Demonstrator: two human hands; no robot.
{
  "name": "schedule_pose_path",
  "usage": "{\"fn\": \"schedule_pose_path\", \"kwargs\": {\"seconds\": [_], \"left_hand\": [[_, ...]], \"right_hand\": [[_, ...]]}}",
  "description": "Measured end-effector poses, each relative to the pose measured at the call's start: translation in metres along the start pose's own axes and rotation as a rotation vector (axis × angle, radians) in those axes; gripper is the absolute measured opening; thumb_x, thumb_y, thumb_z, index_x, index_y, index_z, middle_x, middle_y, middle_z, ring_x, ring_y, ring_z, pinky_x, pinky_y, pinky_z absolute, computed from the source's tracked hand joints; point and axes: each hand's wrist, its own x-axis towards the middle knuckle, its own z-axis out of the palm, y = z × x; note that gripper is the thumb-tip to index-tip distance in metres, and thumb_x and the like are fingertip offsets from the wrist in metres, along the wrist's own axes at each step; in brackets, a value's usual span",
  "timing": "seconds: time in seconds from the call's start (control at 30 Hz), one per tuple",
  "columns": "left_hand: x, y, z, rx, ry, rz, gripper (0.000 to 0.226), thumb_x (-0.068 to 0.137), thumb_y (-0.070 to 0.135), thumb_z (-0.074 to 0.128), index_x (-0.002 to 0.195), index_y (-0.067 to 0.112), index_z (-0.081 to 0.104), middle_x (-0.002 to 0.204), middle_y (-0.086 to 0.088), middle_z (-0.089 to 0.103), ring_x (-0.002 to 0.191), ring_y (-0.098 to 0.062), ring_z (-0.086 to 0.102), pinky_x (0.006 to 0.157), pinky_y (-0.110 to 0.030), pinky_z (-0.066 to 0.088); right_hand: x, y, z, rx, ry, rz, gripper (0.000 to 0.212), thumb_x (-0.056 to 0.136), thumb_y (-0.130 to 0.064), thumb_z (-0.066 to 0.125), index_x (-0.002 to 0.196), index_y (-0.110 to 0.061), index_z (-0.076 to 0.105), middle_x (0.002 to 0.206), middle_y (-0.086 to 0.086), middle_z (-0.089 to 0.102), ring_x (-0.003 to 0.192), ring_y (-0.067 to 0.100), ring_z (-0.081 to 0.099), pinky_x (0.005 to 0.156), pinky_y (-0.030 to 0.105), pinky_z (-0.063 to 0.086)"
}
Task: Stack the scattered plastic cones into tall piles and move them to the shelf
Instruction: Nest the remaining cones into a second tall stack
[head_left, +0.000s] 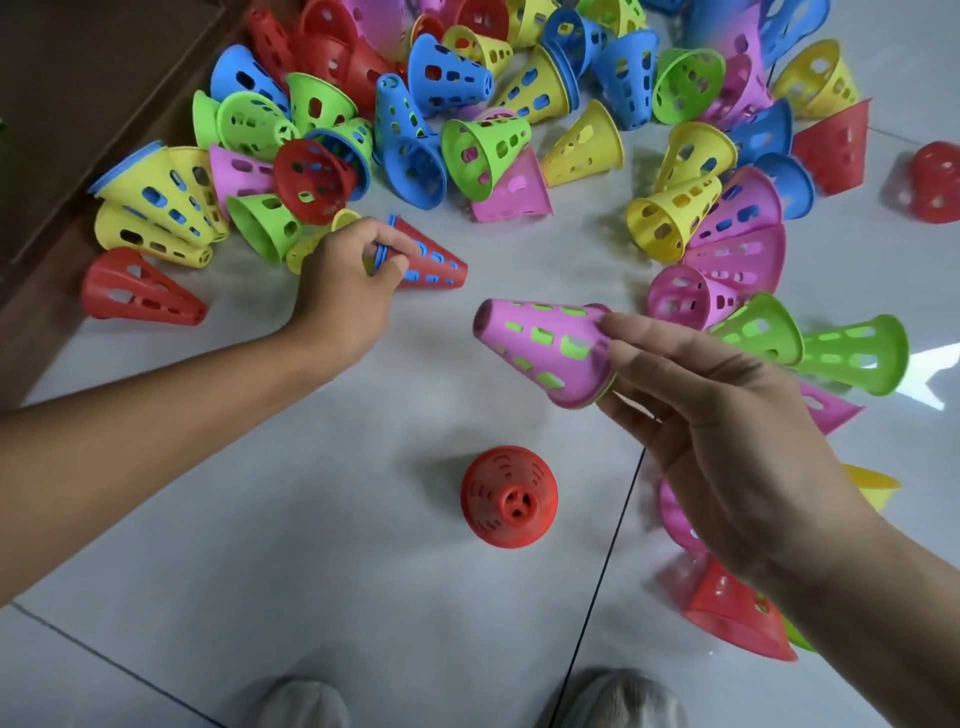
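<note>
Perforated plastic cones (488, 135) in red, blue, green, yellow and pink are lying scattered on the floor, mostly on their sides, several nested. A red cone with a blue one inside (434, 260) is lying sideways. A pink cone over a green one (545, 351) is tilting in the air. One red cone (509, 496) is standing upright, narrow end up.
</note>
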Motion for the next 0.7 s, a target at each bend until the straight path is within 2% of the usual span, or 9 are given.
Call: {"fn": "schedule_pose_path", "kwargs": {"seconds": [0.07, 0.2, 0.27, 0.4, 0.53, 0.7], "left_hand": [[-0.013, 0.001, -0.007, -0.026, -0.032, 0.042, 0.016, 0.091, 0.011, 0.057, 0.091, 0.018, 0.070, 0.088, 0.010, 0.066, 0.083, -0.012, 0.063, 0.075, -0.030, 0.048], [-0.046, 0.020, -0.017, -0.167, -0.073, 0.039, 0.015, 0.096, -0.004, 0.051, 0.094, 0.005, 0.062, 0.069, 0.009, 0.056, 0.052, 0.003, 0.051, 0.053, -0.011, 0.035], [-0.062, 0.028, -0.023, -0.265, -0.081, 0.014, 0.012, 0.097, -0.004, 0.049, 0.099, 0.005, 0.057, 0.063, 0.007, 0.053, 0.045, -0.001, 0.044, 0.048, -0.016, 0.033], [-0.085, 0.042, -0.039, -0.423, -0.025, -0.087, 0.021, 0.099, -0.002, 0.050, 0.112, 0.015, 0.051, 0.057, 0.010, 0.048, 0.046, -0.010, 0.034, 0.046, -0.024, 0.030], [-0.101, 0.063, -0.054, -0.662, 0.049, -0.249, 0.023, 0.100, 0.002, 0.052, 0.116, 0.017, 0.054, 0.062, 0.009, 0.052, 0.049, -0.009, 0.034, 0.049, -0.023, 0.035], [-0.124, 0.095, -0.066, -0.939, -0.068, -0.393, 0.015, 0.101, 0.004, 0.051, 0.109, 0.011, 0.061, 0.070, 0.007, 0.054, 0.051, -0.007, 0.030, 0.048, -0.019, 0.036]], "right_hand": [[-0.012, -0.003, 0.004, 0.031, -0.016, 0.028, 0.024, 0.073, -0.010, 0.069, 0.095, -0.009, 0.075, 0.102, 0.004, 0.077, 0.085, 0.012, 0.072, 0.079, 0.025, 0.059], [-0.035, -0.003, 0.010, 0.086, -0.064, 0.046, 0.015, 0.071, -0.011, 0.069, 0.084, -0.015, 0.075, 0.082, 0.003, 0.074, 0.070, 0.010, 0.067, 0.072, 0.026, 0.059], [-0.045, 0.001, 0.012, 0.100, -0.079, 0.050, 0.019, 0.071, -0.011, 0.071, 0.089, -0.015, 0.073, 0.082, 0.006, 0.072, 0.072, 0.013, 0.068, 0.073, 0.030, 0.060], [-0.058, 0.013, 0.012, 0.095, -0.048, 0.061, 0.038, 0.072, -0.008, 0.070, 0.109, -0.010, 0.065, 0.078, 0.003, 0.070, 0.071, 0.013, 0.069, 0.071, 0.031, 0.060], [-0.064, 0.027, 0.012, 0.085, -0.015, 0.079, 0.037, 0.079, -0.003, 0.068, 0.115, -0.006, 0.065, 0.082, 0.004, 0.070, 0.075, 0.013, 0.070, 0.070, 0.029, 0.059], [-0.065, 0.044, 0.005, 0.044, 0.037, 0.088, 0.024, 0.088, 0.002, 0.065, 0.111, -0.001, 0.067, 0.097, 0.013, 0.074, 0.083, 0.016, 0.072, 0.074, 0.029, 0.060]]}}
